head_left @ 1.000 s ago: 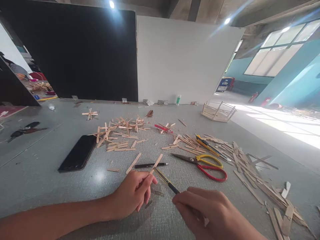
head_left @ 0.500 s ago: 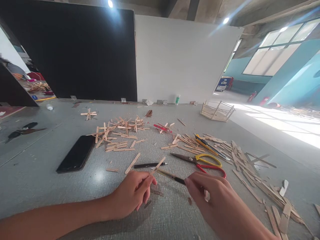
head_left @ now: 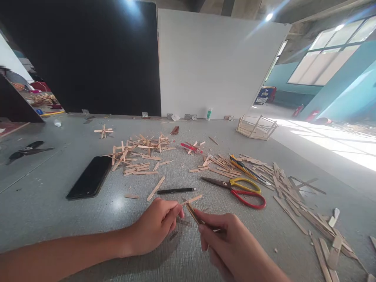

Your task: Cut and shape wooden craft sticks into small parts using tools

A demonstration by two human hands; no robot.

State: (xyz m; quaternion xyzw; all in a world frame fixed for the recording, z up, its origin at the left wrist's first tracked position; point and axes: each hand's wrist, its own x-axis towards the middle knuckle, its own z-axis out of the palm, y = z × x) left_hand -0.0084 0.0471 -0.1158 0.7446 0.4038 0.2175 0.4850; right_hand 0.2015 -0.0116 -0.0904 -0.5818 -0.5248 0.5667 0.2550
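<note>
My left hand (head_left: 158,225) is closed in a pinch on a wooden craft stick (head_left: 195,199), whose free end points right. My right hand (head_left: 226,235) grips a slim craft knife (head_left: 192,213) with a brownish-gold body. The knife's tip meets the stick close to my left fingertips; whether it cuts in, I cannot tell. Just beyond my hands lie a black pen (head_left: 176,190) and a loose craft stick (head_left: 156,188). Scissors (head_left: 232,186) with one yellow and one red handle rest partly open beyond my right hand.
A black phone (head_left: 89,178) lies to the left, pliers (head_left: 29,150) farther out. Piles of craft sticks (head_left: 138,168) cover the middle and right. A yellow utility knife (head_left: 248,169) lies by the scissors. A hexagonal stick frame (head_left: 255,129) and glue bottle (head_left: 209,114) stand behind.
My right hand has moved left and its grip now sits nearer the knife's tip. The craft stick in my left hand has tipped lower toward the right.
</note>
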